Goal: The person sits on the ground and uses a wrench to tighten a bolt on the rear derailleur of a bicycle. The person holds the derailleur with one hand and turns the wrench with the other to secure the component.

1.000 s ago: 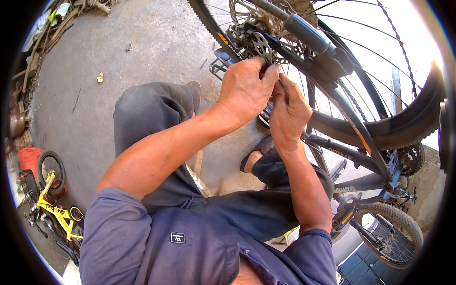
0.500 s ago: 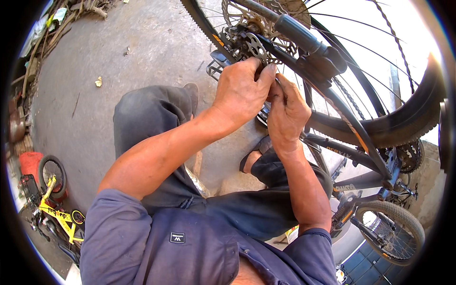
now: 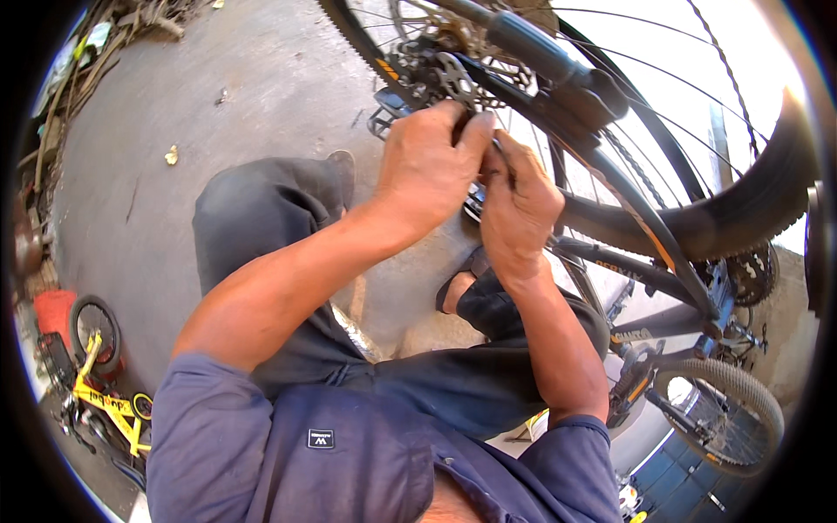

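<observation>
My left hand (image 3: 423, 161) is closed in a pinch, thumb against the bent fingers, just below a silver toothed disc (image 3: 455, 77) at the hub of a black bicycle wheel (image 3: 689, 231). Right beside it, my right hand (image 3: 523, 205) is also closed, its fingertips nearly touching the left thumb. Whatever lies between the fingertips is hidden or too small to name. The dark bicycle frame (image 3: 641, 272) with orange marks runs down to the right of my hands. Over the hub slants a thick grey cylinder (image 3: 532, 45).
My bent legs in dark trousers (image 3: 253, 218) are below the hands. A yellow bicycle (image 3: 109, 401) is at lower left, by a red object (image 3: 54, 312). Sticks and scraps (image 3: 96, 61) lie at upper left. Another wheel (image 3: 741, 418) is at lower right.
The whole view has shifted slightly, so hands and bicycle sit a little further left. Both hands keep their closed pinch near the hub, with the right fingertips slightly lower.
</observation>
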The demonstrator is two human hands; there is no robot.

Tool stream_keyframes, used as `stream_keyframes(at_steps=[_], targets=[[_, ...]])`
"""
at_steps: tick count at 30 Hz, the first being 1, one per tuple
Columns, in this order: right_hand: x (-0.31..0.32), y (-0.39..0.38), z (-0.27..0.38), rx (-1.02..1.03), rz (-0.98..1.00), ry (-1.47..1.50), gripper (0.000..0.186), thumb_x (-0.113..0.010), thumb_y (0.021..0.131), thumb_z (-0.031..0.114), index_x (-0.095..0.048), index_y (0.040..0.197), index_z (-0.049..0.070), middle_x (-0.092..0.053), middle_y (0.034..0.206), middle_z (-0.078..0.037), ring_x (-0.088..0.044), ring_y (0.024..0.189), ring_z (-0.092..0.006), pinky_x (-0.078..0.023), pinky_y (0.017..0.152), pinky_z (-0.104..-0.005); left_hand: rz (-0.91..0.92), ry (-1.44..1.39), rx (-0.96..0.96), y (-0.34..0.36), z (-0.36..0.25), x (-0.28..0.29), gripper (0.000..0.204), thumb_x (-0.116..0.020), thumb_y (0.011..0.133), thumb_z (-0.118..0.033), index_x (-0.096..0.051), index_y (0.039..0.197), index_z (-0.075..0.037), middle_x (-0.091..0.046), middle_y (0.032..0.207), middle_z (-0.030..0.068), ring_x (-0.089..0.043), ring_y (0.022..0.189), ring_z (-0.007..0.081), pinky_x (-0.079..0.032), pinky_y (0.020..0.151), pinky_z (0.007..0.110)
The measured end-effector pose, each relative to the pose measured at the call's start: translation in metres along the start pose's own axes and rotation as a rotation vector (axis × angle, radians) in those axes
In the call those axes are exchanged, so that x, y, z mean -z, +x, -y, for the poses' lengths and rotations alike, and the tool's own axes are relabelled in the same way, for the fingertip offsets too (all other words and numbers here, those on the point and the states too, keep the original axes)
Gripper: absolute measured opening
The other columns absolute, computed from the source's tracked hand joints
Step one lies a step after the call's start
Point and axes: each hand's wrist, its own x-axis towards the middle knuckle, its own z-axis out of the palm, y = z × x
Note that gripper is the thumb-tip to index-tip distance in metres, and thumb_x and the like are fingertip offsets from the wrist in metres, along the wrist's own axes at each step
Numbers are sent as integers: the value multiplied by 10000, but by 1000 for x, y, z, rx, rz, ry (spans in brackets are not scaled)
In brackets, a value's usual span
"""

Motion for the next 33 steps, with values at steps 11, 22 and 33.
stream_keyframes(at_steps=[11,22,33], targets=[[-5,9,6,37,-13,-19,211,-634,843,-39,-653,1042,27,-643,821,-146,-662,735,-329,-533,634,-382,-14,-18,74,8,3,3,339,-624,964,-271,-656,812,31,-637,642,83,-603,580,109,-482,528,291],[-5,5,2,101,-80,-78,165,-628,776,-33,-611,915,54,-591,761,-109,-629,722,-321,-518,610,-409,49,-70,72,2,-9,2,336,-604,1009,-271,-638,815,1,-603,671,15,-551,580,75,-467,544,232],[3,7,13,42,-45,-19,295,-635,836,-105,-667,1113,-8,-679,910,-160,-697,773,-276,-548,695,-320,35,-67,13,1,-9,2,317,-626,988,-224,-608,796,28,-624,661,56,-580,589,83,-496,536,253]])
